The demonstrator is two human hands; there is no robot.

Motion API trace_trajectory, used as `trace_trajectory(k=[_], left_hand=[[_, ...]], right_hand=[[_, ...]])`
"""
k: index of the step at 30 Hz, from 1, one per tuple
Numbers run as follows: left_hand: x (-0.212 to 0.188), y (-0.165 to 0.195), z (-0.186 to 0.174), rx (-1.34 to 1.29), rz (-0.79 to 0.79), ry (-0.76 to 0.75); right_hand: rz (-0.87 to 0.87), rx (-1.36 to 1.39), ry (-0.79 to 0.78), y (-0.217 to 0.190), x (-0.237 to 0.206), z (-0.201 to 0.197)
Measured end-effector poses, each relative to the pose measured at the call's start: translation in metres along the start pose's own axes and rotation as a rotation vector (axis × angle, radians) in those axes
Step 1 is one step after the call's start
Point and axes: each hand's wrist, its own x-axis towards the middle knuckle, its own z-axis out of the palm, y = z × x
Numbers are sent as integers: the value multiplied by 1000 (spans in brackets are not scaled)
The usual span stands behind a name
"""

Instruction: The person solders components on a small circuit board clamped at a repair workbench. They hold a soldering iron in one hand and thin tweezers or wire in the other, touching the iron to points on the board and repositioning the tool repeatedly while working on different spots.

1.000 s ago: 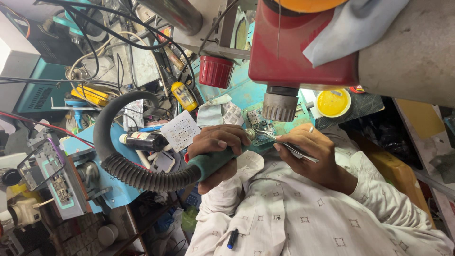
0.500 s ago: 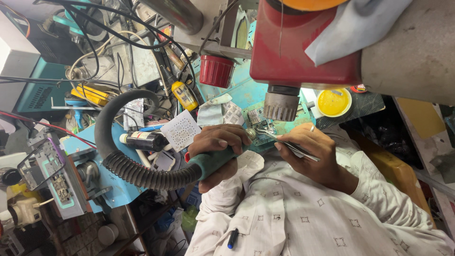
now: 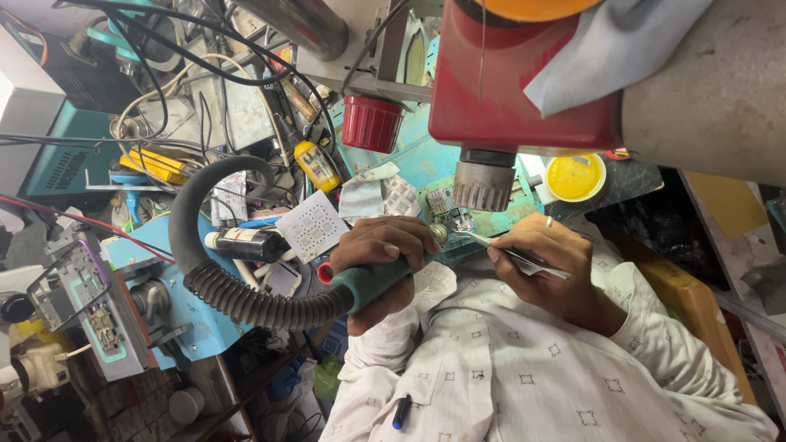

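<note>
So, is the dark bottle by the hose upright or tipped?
Tipped: the dark bottle lies on its side, white cap pointing left.

Green hot-air handle (image 3: 372, 278); yellow dish (image 3: 575, 177)

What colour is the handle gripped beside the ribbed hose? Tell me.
Green: the handle in the left hand, joined to the black hose. Head view.
</note>
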Motion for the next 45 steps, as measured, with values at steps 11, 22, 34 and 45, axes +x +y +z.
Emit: trace_trajectory(k=[11, 22, 34, 45], left_hand=[[-3, 0, 2, -12, -27, 5], [-3, 0, 3, -24, -28, 18], [-4, 4, 4, 4, -80, -4], [-4, 4, 2, 14, -76, -20]], right_hand=[[-35, -14, 23, -1, 2, -2], [-19, -39, 38, 0, 1, 0], [-15, -40, 34, 0, 2, 0], [-19, -44, 30, 0, 2, -1]])
